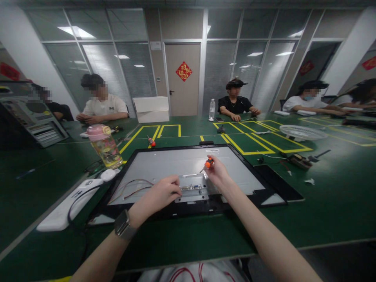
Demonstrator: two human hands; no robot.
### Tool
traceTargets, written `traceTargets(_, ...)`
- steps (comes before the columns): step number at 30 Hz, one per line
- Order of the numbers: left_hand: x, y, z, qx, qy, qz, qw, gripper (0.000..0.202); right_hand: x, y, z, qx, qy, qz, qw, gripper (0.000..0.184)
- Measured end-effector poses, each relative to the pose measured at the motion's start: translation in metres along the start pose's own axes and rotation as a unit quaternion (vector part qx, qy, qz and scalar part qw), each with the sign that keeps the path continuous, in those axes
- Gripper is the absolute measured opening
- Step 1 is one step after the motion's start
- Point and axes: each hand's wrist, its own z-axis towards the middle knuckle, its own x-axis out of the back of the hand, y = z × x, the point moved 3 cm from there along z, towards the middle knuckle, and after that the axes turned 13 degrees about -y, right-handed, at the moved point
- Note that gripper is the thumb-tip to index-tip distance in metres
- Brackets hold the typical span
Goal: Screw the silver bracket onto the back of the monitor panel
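Note:
A flat display panel (170,160) with a black frame lies on the green table in front of me, its grey metal back facing up. Near its lower middle is a metal bracket (192,197) with small connectors. My right hand (217,172) is closed around an orange and black screwdriver (209,162), whose shaft points down and left above the panel. At the bracket's left side is my left hand (163,192), fingers curled together; whatever they may pinch is hidden. Thin wires (135,184) run across the panel to the left of that hand.
A white power strip (70,203) with a black cable and a pink-lidded bottle (104,147) stand left. A black slab (279,182) lies right of the panel. Farther off are a computer case (32,113), a white box (151,109) and several seated people.

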Motion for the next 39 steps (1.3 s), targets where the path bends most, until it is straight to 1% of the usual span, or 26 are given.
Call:
traceTargets(6,0.001,0.0,0.0,-0.004,0.001,-0.011,1.0,0.017,0.0,-0.002,0.0,0.045,-0.012,-0.02,0.999,0.017)
traceTargets(11,0.002,0.0,0.001,-0.001,0.006,-0.01,1.0,0.018,-0.006,-0.003,-0.003,0.102,-0.035,-0.035,0.994,0.007)
traceTargets(13,0.004,0.003,0.001,-0.001,0.007,-0.009,1.0,0.018,-0.009,-0.004,-0.007,0.14,-0.048,-0.053,0.988,0.012)
traceTargets(14,0.004,0.004,0.002,0.001,0.005,-0.009,1.0,0.018,-0.011,-0.005,-0.01,0.169,-0.056,-0.071,0.982,0.015)
traceTargets(15,0.005,0.005,0.002,0.004,0.002,-0.01,1.0,0.018,-0.013,-0.007,-0.013,0.213,-0.07,-0.107,0.969,0.018)
traceTargets(16,0.006,0.007,0.002,0.006,-0.006,-0.014,1.0,0.018,-0.016,-0.009,-0.018,0.261,-0.089,-0.152,0.949,0.02)
traceTargets(17,0.007,0.008,0.003,0.01,-0.009,-0.019,1.0,0.019,-0.018,-0.01,-0.023,0.295,-0.105,-0.186,0.931,0.024)
traceTargets(19,0.008,0.008,0.003,0.019,-0.011,-0.037,0.999,0.017,-0.022,-0.009,-0.031,0.324,-0.135,-0.233,0.907,0.031)
traceTargets(21,0.008,0.007,0.004,0.031,-0.007,-0.059,0.998,0.015,-0.025,-0.006,-0.038,0.328,-0.155,-0.253,0.897,0.034)
traceTargets(24,0.01,0.001,0.004,0.025,0.004,-0.106,0.994,0.011,-0.026,-0.002,-0.043,0.311,-0.178,-0.264,0.896,0.033)
traceTargets(26,0.013,-0.003,0.003,0.015,0.026,-0.141,0.99,0.009,-0.027,0.001,-0.043,0.307,-0.192,-0.287,0.887,0.033)
traceTargets(28,0.017,-0.009,0.003,0.034,0.057,-0.158,0.985,0.01,-0.026,0.004,-0.042,0.309,-0.202,-0.311,0.876,0.034)
traceTargets(29,0.019,-0.013,0.002,0.05,0.082,-0.163,0.982,0.011,-0.026,0.005,-0.042,0.309,-0.204,-0.319,0.873,0.035)
traceTargets(32,0.02,-0.019,0.002,0.086,0.114,-0.169,0.975,0.011,-0.024,0.008,-0.04,0.303,-0.206,-0.325,0.872,0.035)
traceTargets(36,0.02,-0.021,0.003,0.117,0.119,-0.149,0.975,0.012,-0.025,0.01,-0.041,0.304,-0.221,-0.332,0.865,0.034)
traceTargets(39,0.02,-0.021,0.002,0.126,0.122,-0.129,0.976,0.014,-0.026,0.011,-0.042,0.302,-0.227,-0.34,0.861,0.032)
